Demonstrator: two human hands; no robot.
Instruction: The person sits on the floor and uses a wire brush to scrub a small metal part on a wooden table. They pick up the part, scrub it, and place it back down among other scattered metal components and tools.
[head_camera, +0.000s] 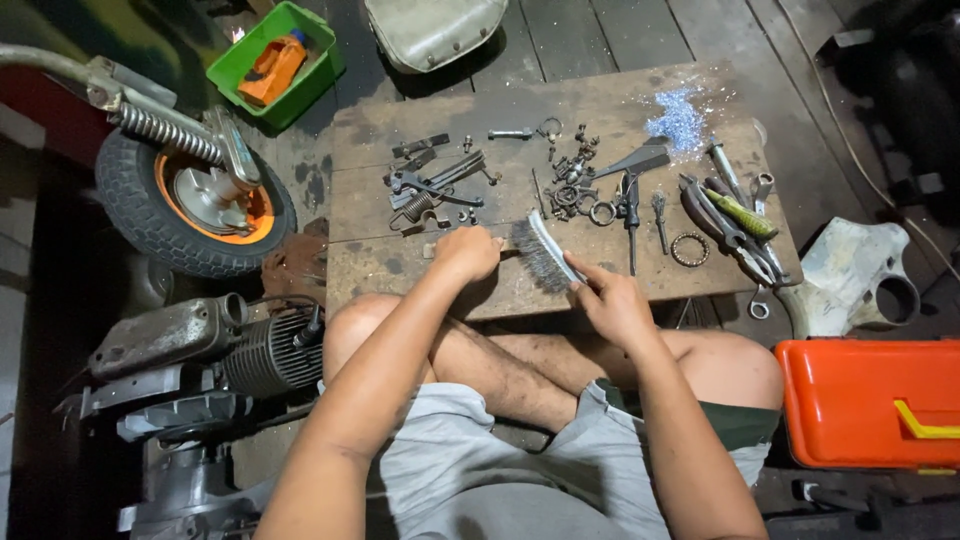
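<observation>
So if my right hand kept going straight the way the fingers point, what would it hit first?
The right hand points up-left along the wire brush it holds. Past the bristles, it would probably meet the cluster of springs and dark metal brackets on the wooden board first.

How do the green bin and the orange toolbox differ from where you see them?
The green bin is open-topped, with an orange bottle lying inside; the orange toolbox is closed, with a yellow handle on its lid. The bin sits beyond the wooden board, upper left, near the wheel; the toolbox lies close by the person's right knee. The bin looks smaller. Both look like plastic and rest on the floor.
</observation>
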